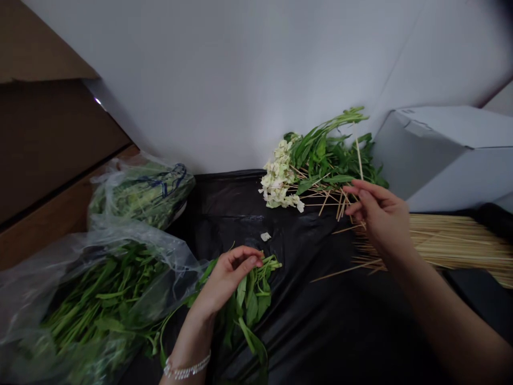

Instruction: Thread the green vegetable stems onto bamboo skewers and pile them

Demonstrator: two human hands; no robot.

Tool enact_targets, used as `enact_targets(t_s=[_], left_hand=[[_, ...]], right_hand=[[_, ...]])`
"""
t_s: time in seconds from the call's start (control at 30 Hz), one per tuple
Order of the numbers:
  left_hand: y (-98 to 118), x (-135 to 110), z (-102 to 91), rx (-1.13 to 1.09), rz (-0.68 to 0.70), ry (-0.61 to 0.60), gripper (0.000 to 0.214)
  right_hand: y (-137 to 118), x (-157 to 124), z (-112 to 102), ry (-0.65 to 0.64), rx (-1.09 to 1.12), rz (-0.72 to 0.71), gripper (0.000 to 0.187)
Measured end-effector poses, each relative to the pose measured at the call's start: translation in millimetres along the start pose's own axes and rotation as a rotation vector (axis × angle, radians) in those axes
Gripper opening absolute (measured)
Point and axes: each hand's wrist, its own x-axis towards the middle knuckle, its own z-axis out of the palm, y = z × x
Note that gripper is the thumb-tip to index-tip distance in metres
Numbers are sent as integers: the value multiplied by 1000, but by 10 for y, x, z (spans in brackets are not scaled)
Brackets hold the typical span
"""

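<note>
Nearest to us, a beaded bracelet [186, 368] circles the left wrist, and beside it an open clear bag [28, 278] bulges with leafy greens [104, 294]. Now the left hand [234, 275]: fingers curled, thumb and fingertips almost meeting, right above the stems of a loose bunch [252, 299] lying on black plastic [304, 321]. Is it pinching a stem? From where I stand, I can't tell. Over on the right, a dark flat object [481, 299] sits by a long spread of thin sticks [449, 240]. And look at the right hand [377, 208]! Thumb and forefinger are closed on one stick [358, 152], nearly upright, the other fingers loosely bent. A little white scrap [265, 236] lies alone beyond the left hand. Farther off, a second bag [140, 192] of greens, with blue marks, rests on the left; across from it, more greens [320, 152] heap over sticks with crumpled pale pieces [278, 179] at their ends. Beside that heap stands a white box [481, 176], and behind everything, a pale wall [240, 80].
</note>
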Motion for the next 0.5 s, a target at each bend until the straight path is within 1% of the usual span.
enact_targets(t_s=[0.13, 0.23, 0.27, 0.33, 0.4, 0.43, 0.47, 0.5], left_hand=[[6, -11, -1, 13, 1, 3, 24], [16, -14, 3, 15, -2, 12, 25], [17, -13, 4, 14, -3, 14, 25], [18, -9, 4, 14, -1, 11, 24], [17, -5, 4, 14, 2, 9, 24], [17, -3, 3, 15, 3, 10, 24], [17, -1, 2, 17, 4, 12, 24], [18, 0, 0, 19, 5, 15, 24]], right_hand=[[104, 147, -146, 84, 56, 35, 19], [188, 227, -248, 112, 21, 46, 20], [205, 239, -267, 100, -2, 50, 25], [213, 245, -283, 21, -74, 71, 46], [181, 229, -280, -77, -237, 53, 64], [148, 215, -277, -111, -379, 0, 67], [106, 198, -276, -130, -559, -86, 63], [56, 179, -278, -144, -766, -196, 54]])
